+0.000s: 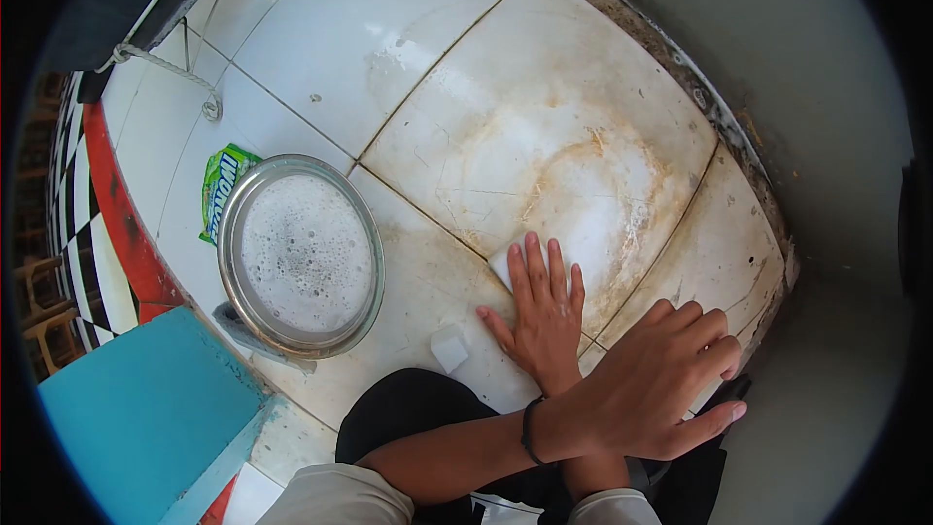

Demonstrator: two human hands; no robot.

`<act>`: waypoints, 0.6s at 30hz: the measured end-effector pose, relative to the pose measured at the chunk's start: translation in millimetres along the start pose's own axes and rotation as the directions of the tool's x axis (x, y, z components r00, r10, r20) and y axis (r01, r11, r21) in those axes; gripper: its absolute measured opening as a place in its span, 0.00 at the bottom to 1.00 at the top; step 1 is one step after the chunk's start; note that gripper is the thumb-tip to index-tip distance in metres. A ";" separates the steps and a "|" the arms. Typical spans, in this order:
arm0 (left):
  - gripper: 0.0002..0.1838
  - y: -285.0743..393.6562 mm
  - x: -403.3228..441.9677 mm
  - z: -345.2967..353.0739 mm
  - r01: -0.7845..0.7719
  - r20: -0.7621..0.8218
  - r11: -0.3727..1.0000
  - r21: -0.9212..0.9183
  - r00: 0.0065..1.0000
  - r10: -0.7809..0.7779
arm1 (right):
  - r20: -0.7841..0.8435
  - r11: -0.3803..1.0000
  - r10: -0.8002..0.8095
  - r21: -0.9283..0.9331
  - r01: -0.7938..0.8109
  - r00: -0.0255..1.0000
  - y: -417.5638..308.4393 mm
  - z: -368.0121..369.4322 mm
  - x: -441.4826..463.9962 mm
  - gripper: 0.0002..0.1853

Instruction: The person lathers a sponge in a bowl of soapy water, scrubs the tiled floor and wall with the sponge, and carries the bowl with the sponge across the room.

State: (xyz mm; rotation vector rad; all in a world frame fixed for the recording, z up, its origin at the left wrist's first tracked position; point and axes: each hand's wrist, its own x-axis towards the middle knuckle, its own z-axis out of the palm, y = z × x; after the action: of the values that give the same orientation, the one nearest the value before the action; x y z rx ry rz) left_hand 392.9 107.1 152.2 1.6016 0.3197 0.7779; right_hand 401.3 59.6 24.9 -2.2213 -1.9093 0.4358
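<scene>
My right hand (542,316) lies flat, fingers spread, on a white sponge-like pad (500,266) against the stained tile floor (486,156); most of the pad is hidden beneath it. My arms cross at the wrists. Above the right forearm, my left hand (661,384) hangs off the floor with loosely bent fingers and the thumb apart; its palm is hidden, and no object shows in it. A small white block (449,347) rests on the tile left of my right hand. Farther left stands a round metal bowl (377,233) of foamy water (306,253).
A green packet (225,180) lies behind the bowl, and a grey item (255,332) is partly under its near side. A teal block (146,408) stands at lower left. Knotted rope (175,68) hangs upper left. Grey walls (807,68) bound the right.
</scene>
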 end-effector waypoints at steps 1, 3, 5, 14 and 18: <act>0.16 -0.4 -1.1 2.3 0.005 -0.007 1.000 -0.024 1.000 -0.005 | 0.051 1.000 -0.001 0.023 0.000 0.999 -3.2 -6.1 -13.3 0.43; 0.16 -1.8 -1.8 7.8 0.014 -0.019 0.997 -0.072 1.000 -0.016 | 0.083 0.999 -0.012 0.051 0.008 0.996 -2.4 -10.9 -16.4 0.44; 0.17 -4.8 -2.4 12.3 0.024 -0.011 0.996 -0.083 1.000 -0.025 | 0.039 0.997 -0.034 0.065 0.032 0.999 4.9 -6.1 3.7 0.45; 0.13 2.4 5.1 -17.5 -0.243 -0.273 0.969 -0.032 0.935 0.226 | -0.060 0.976 0.053 -0.209 -0.065 0.997 77.0 -30.7 301.0 0.50; 0.14 -8.5 4.4 -35.9 -0.195 -0.371 0.981 0.006 0.910 0.184 | -0.125 0.961 0.162 -0.205 -0.185 0.979 112.9 -36.8 326.6 0.50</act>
State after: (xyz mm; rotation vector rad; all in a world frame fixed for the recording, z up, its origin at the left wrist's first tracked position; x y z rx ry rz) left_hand 375.0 139.0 145.6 1.4650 0.4237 1.2356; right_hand 562.1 365.6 -10.7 -2.5055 -1.7905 0.1338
